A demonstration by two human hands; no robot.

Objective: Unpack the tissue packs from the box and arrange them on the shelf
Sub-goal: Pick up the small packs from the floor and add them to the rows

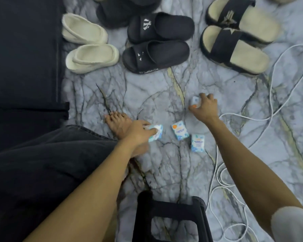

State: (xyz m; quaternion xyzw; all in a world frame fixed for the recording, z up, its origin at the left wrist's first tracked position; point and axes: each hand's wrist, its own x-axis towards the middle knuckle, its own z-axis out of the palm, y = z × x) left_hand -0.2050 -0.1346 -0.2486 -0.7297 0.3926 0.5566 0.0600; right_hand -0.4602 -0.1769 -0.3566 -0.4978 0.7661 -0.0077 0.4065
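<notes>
Tissue packs (pixel 180 130) on floor, left hand (pixel 138 131) gripping one, right hand (pixel 204 106) another.

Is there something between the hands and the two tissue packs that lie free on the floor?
Nothing visible. The middle pack and the pack beside it lie bare on the floor. The left hand and right hand each already hold another pack.

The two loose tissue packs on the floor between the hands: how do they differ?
The nearer-left loose pack lies tilted, with an orange dot showing at its top corner; the nearer-right loose pack lies almost straight and shows no dot. The first sits closer to the left hand, the second closer to the white cable. Both are untouched, small, white-and-blue printed, flat on the marble floor.
</notes>
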